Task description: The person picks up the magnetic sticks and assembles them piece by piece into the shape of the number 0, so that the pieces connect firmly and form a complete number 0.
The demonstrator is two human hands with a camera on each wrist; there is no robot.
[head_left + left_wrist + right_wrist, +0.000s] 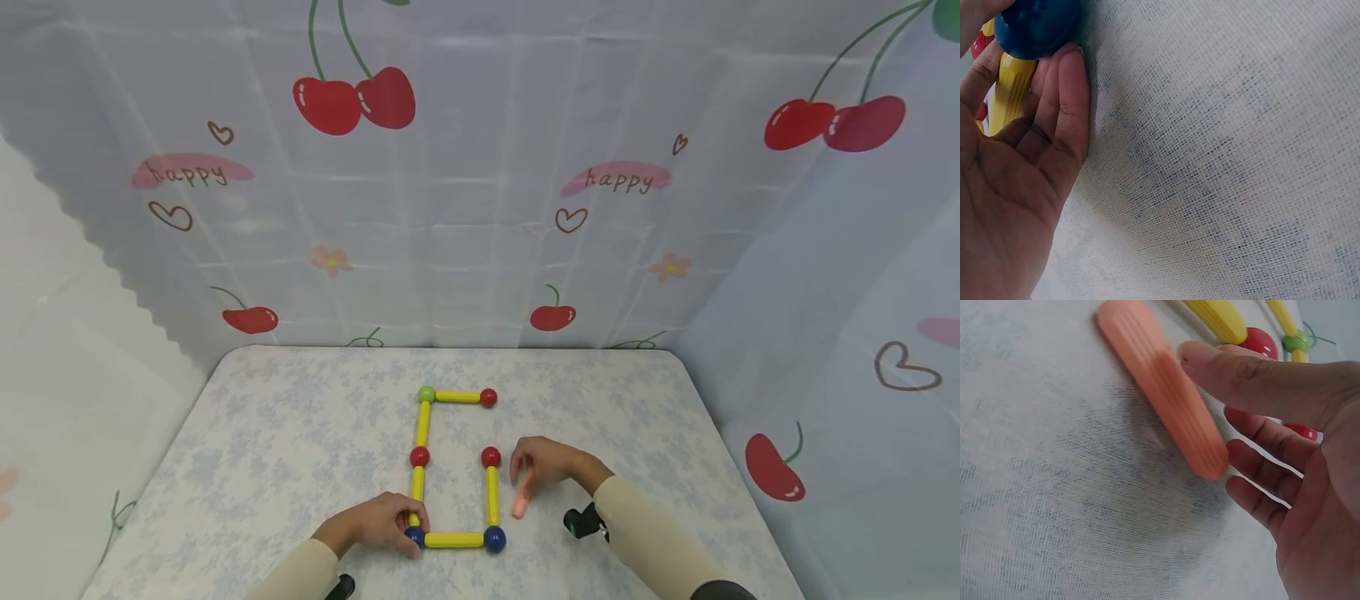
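Yellow toy building sticks and coloured balls form an open figure on the table. At its lower left corner, my left hand [381,523] holds a blue ball [1035,25], fingers on one side and thumb on the other. A yellow stick [453,540] runs from it to a second blue ball [494,539]. My right hand [550,461] is just right of a red ball [491,456]. Beside its fingers is an orange stick [1160,387]; the thumb hovers over it and the other fingertips lie along its right edge. Whether they touch it is hard to tell.
Farther back, a green ball [426,394] joins a yellow stick [457,397] to a red ball [488,397]. Another red ball [419,456] sits midway along the left side. A patterned cloth covers the table [300,425]; a cherry-print curtain [465,250] hangs behind it.
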